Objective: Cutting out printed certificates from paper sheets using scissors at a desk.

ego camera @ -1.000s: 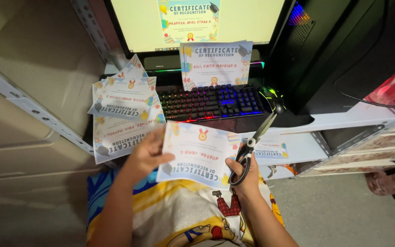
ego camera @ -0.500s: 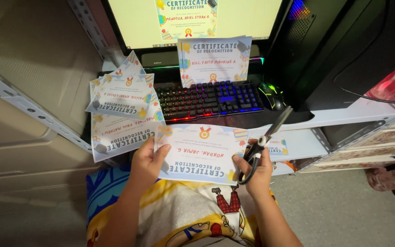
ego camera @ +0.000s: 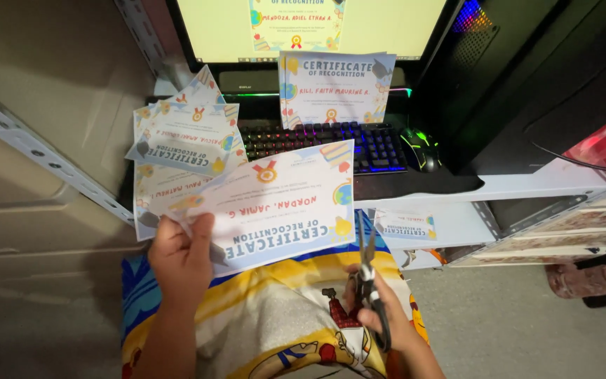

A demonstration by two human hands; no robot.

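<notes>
**Holding a certificate and scissors at the computer**

Left hand [ego camera: 182, 256] pinching the lower left edge of a printed certificate [ego camera: 275, 207], lifting it tilted above the lap. Right hand [ego camera: 380, 316] gripping black scissors [ego camera: 367, 281], blades pointing up just beside the sheet's right edge. More certificates [ego camera: 180, 151] fanning out left of the rainbow-lit keyboard [ego camera: 324, 144] on the tabletop [ego camera: 527, 186].

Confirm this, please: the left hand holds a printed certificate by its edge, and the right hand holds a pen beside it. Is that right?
Not quite. In the head view the right hand holds scissors, not a pen. The left hand does hold the printed certificate by its edge.
</notes>
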